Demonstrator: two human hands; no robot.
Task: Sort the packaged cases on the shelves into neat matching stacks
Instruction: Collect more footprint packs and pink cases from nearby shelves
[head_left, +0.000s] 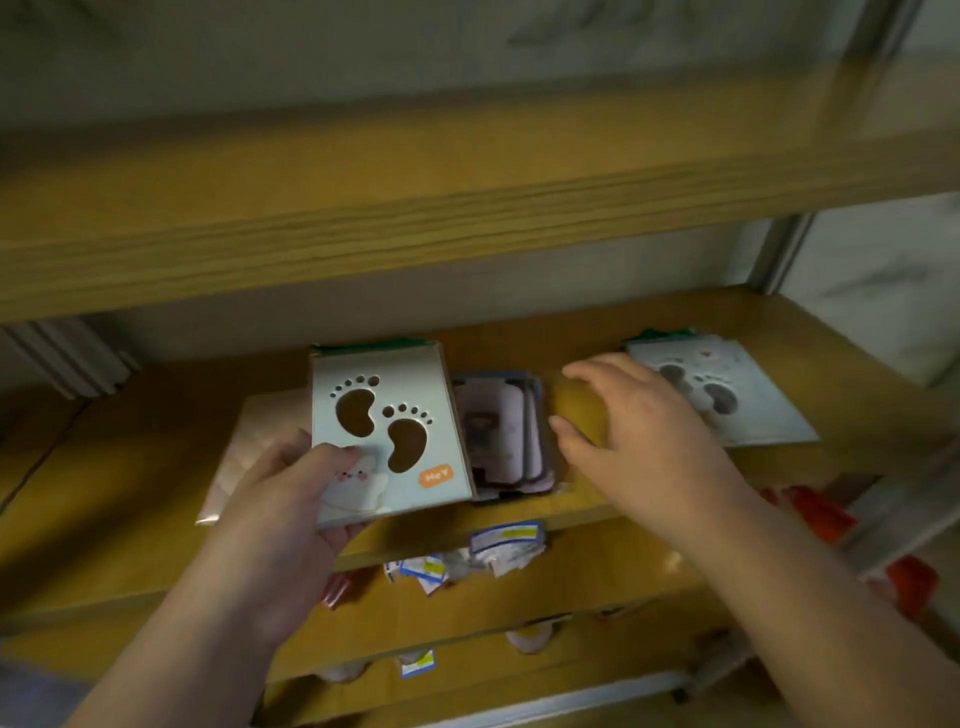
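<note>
While left hand (280, 499) pinches glossy footprint-cutout case (387, 431), right hand (639, 421) hovers spread.

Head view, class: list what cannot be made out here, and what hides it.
- Pink cases: artwork blurred; left edge behind the footprint box.
- Right footprint stack: near corner hidden by the right hand; count unclear.
- Lower-shelf packets: labels too small.
- Wrapped flat package: covered by the left hand and box.
</note>
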